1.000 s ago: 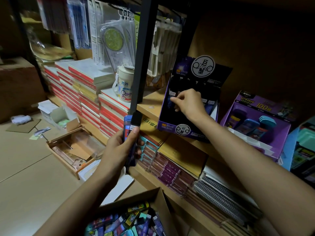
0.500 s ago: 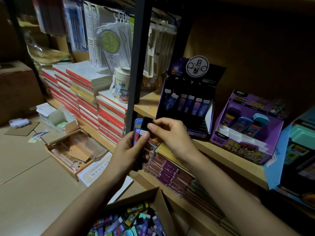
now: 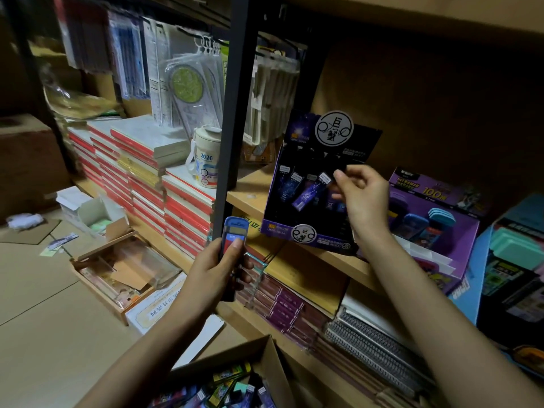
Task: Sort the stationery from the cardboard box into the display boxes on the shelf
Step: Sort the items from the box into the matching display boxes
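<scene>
Two hands share the placing step: the left hand (image 3: 223,260) grips spare packets (image 3: 233,234) below the shelf (image 3: 250,198), the right hand (image 3: 360,198) pinches what looks like a dark packet (image 3: 338,184) at the black display box (image 3: 306,232), next needing an open slot.

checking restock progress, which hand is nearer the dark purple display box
Right. The right hand is directly in front of the dark purple display box, pinching a dark packet; the left hand is lower left, by the shelf post, gripping a stack of packets.
</scene>
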Demonstrator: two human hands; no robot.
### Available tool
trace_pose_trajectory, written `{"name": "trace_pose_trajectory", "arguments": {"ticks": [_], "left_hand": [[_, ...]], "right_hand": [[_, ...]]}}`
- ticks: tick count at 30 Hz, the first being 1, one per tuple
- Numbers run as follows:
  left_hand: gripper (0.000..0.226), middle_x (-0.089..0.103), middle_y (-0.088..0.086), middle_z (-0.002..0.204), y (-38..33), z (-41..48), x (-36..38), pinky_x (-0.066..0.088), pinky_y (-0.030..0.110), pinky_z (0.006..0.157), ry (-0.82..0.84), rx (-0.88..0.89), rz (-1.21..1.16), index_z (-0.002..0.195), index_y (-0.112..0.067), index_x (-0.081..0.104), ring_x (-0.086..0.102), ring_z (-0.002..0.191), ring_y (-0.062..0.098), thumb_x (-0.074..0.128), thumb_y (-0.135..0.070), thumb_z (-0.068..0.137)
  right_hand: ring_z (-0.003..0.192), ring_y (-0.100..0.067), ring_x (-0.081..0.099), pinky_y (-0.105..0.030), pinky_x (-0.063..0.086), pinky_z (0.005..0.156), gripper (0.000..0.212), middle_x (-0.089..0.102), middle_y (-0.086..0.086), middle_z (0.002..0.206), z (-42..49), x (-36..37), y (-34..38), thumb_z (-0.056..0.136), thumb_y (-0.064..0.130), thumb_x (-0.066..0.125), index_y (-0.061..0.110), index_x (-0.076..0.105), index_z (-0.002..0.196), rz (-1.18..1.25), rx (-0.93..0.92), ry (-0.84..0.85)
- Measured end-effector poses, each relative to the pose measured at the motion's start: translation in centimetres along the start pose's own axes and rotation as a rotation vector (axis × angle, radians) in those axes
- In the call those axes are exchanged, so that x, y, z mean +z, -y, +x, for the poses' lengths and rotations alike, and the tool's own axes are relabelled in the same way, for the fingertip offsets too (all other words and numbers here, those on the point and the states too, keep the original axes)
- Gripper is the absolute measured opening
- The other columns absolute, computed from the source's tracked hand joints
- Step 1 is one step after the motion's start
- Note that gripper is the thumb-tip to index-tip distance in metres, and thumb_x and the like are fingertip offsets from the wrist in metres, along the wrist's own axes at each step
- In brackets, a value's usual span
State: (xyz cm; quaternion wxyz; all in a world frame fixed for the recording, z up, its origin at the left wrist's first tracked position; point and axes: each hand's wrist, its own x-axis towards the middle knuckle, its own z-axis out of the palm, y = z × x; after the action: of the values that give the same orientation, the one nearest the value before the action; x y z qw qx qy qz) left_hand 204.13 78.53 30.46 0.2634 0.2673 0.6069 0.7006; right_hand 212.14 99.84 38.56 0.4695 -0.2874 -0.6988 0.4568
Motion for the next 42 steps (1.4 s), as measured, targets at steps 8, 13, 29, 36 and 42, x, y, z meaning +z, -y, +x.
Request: {"name": "trace_pose_trajectory", "arguments": {"ticks": [8,13,29,36,42], "left_hand": [[0.032,0.07,-0.012,0.073,0.3,0.5,-0.5,0.055,0.02,0.056,0.016,-0.007,-0.019,0.101,-0.026,0.057,0.066,0.063,0.003,0.044,-0.047,0.081],[0.035,0.069,-0.009,0.071,0.5,0.7,-0.6,0.056,0.024,0.061,0.012,-0.001,-0.035,0.103,-0.024,0.058,0.065,0.062,0.007,0.045,-0.047,0.079],[0.035,0.069,-0.008,0.071,0.7,0.8,-0.7,0.056,0.024,0.06,0.043,-0.023,-0.066,0.104,-0.023,0.058,0.064,0.063,0.008,0.045,-0.045,0.081],[0.039,0.069,-0.006,0.072,0.5,0.4,-0.3,0.056,0.024,0.061,0.079,-0.016,-0.072,0.106,-0.019,0.058,0.065,0.062,0.008,0.045,-0.045,0.08],[0.038,0.069,-0.004,0.077,-0.4,-0.2,0.3,0.057,0.024,0.061,0.152,0.006,-0.112,0.113,-0.016,0.057,0.066,0.067,0.01,0.049,-0.038,0.083]], "right_hand": [[0.086,-0.012,0.065,-0.019,0.055,0.068,0.012,0.064,0.005,0.087,2.7,2.3,-0.7,0.089,0.013,0.062,0.016,0.065,0.101,-0.117,-0.135,0.049],[0.091,-0.019,0.066,-0.021,0.056,0.07,0.016,0.066,-0.005,0.096,3.5,3.2,-0.6,0.089,0.01,0.062,0.01,0.065,0.104,-0.101,-0.116,0.096],[0.071,-0.011,0.065,-0.019,0.056,0.063,0.018,0.065,-0.001,0.081,4.1,3.8,-1.5,0.086,0.01,0.065,0.005,0.067,0.104,-0.33,-0.161,0.2],[0.075,-0.022,0.068,-0.035,0.058,0.074,0.017,0.07,-0.015,0.087,4.4,3.7,-0.3,0.088,0.015,0.064,0.002,0.067,0.098,-0.489,-0.09,0.267],[0.079,-0.014,0.063,-0.031,0.052,0.071,0.025,0.068,0.002,0.085,-1.7,1.6,0.9,0.091,0.038,0.056,0.017,0.068,0.094,-0.643,-0.166,0.341]]}}
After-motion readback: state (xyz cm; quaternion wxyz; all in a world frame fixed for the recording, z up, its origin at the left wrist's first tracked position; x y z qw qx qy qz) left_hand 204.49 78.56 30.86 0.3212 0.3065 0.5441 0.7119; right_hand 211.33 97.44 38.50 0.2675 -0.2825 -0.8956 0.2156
